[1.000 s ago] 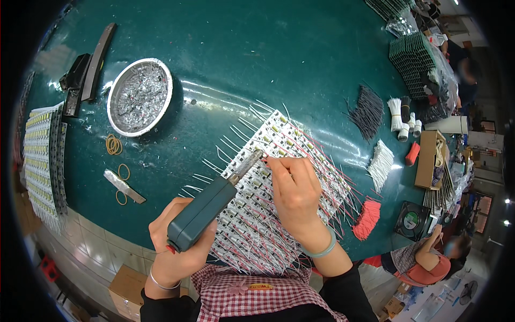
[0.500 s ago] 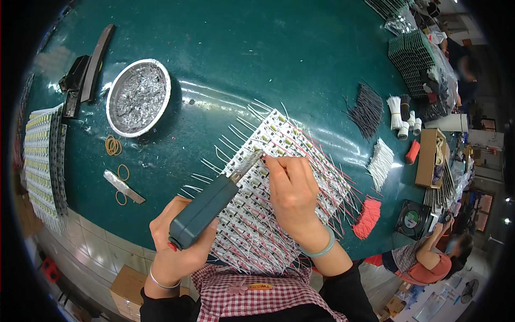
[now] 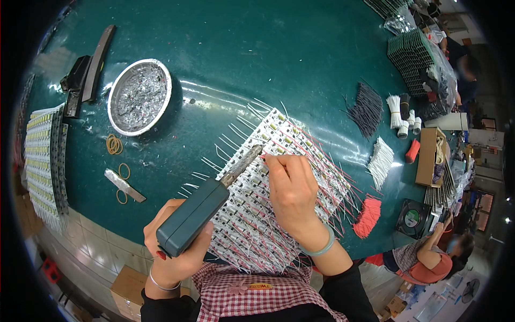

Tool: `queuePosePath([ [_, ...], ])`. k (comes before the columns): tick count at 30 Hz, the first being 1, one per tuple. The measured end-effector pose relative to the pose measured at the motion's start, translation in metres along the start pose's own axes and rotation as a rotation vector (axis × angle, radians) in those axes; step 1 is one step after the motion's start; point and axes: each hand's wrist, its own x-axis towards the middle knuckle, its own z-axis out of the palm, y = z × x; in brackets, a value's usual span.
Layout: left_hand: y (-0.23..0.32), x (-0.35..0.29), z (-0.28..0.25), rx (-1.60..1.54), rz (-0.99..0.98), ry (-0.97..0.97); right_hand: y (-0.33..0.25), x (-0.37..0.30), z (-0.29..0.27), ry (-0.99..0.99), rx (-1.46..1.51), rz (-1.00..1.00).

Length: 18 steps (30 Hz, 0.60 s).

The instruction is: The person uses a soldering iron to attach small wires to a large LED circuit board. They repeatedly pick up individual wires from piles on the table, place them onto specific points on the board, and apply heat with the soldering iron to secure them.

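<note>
My left hand (image 3: 179,263) is wrapped round the dark green handle of a soldering iron (image 3: 193,217). The iron's thick, silvery tip points up and right over a panel of small white circuit boards (image 3: 244,201). My right hand (image 3: 292,193) is closed in a pinch on a thin red wire (image 3: 264,156), just right of the iron's tip. Whether tip and wire touch cannot be made out. White wires stick out from the panel's left edge, and red and white wires trail across its right and near parts.
A white-rimmed bowl (image 3: 111,110) of silvery scraps stands at left, with rubber bands (image 3: 113,144) and a metal bar (image 3: 124,185) nearer me. Bundles of black wires (image 3: 366,110), white wires (image 3: 381,163) and red wires (image 3: 367,217) lie right. A fan (image 3: 413,217) sits near a seated person.
The soldering iron's handle and my left hand have shifted a little down and left, the tip drawing slightly back. My right hand has stayed almost in place with the red wire.
</note>
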Motion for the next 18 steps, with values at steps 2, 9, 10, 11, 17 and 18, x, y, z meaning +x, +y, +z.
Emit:
queuePosePath([
  [2, 0.001, 0.0, -0.001, -0.002, -0.016, -0.004, 0.0, 0.0, 0.0, 0.0, 0.007, 0.006],
  [9, 0.002, -0.002, -0.001, -0.031, -0.015, 0.018, 0.002, 0.0, -0.001, 0.021, 0.012, 0.027],
  [10, 0.001, -0.004, -0.002, -0.026, -0.015, 0.024, 0.002, 0.0, -0.001, 0.021, 0.013, 0.03],
  [11, 0.0, -0.005, -0.003, -0.021, -0.015, 0.029, 0.002, -0.001, -0.004, 0.016, 0.0, 0.036],
  [17, -0.001, -0.013, -0.011, -0.05, -0.165, 0.091, -0.012, -0.005, -0.061, -0.048, -0.038, 0.137],
  [18, -0.001, -0.014, -0.012, -0.052, -0.198, 0.099, -0.016, -0.004, -0.068, -0.038, -0.011, 0.144],
])
